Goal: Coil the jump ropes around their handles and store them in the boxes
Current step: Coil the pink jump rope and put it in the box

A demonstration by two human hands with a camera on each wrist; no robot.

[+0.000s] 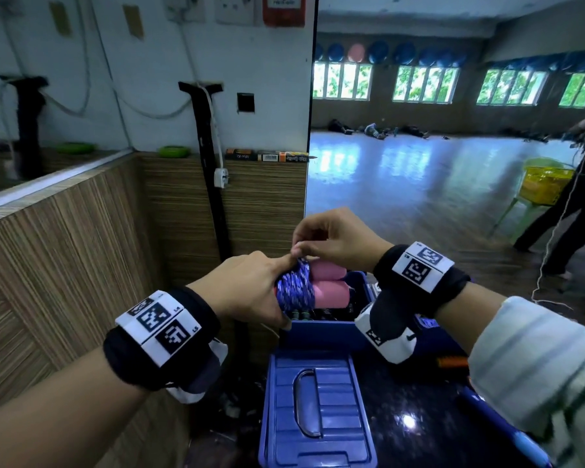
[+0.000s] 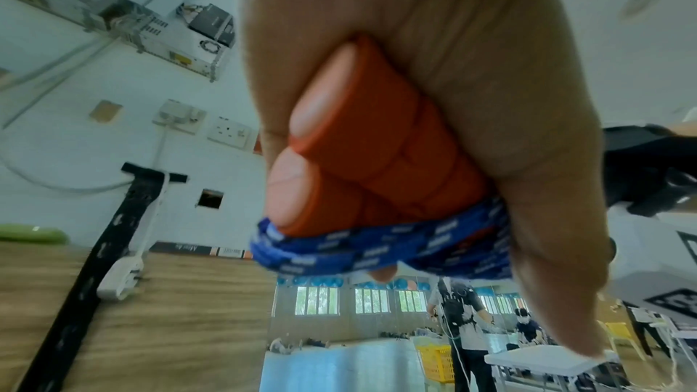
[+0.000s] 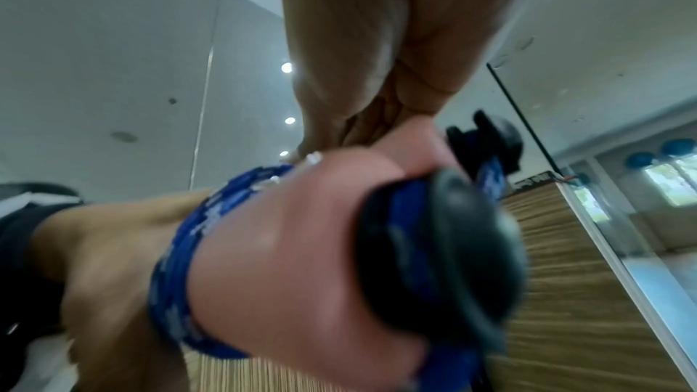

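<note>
**Head view: rope bundle held over the open box**

Head view, both hands raised above the far part of a dark, glossy table (image 1: 416,430). The left hand (image 1: 250,292) is wrapped round one end of a pair of pink handles (image 1: 328,282), which lie side by side and point to the right. A blue-and-white jump rope (image 1: 296,288) is coiled round the handles just beside the left fingers. The right hand (image 1: 335,241) is set above the coil, its fingertips pinched on the rope at the top of the wrap, touching the left index finger.

Directly under the bundle an open blue box (image 1: 321,332) is seen, with dark items inside that cannot be made out. A blue lid (image 1: 314,413) with a recessed carry handle lies flat on the table at the near side of the box. An orange object (image 1: 451,361) lies to the right of the box, partly hidden by the right wrist.

Left wrist view: the butt ends of the handles (image 2: 377,160) are seen clamped in the left grip (image 2: 433,85), with the rope (image 2: 377,249) banded below them. Right wrist view, blurred: black end caps (image 3: 445,246) are noted on the handles, with rope turns (image 3: 181,264) round the pink shaft.

Black wrist straps with printed markers are worn on both arms. A wood-grain wall panel (image 1: 65,258) stands left of the table.
</note>
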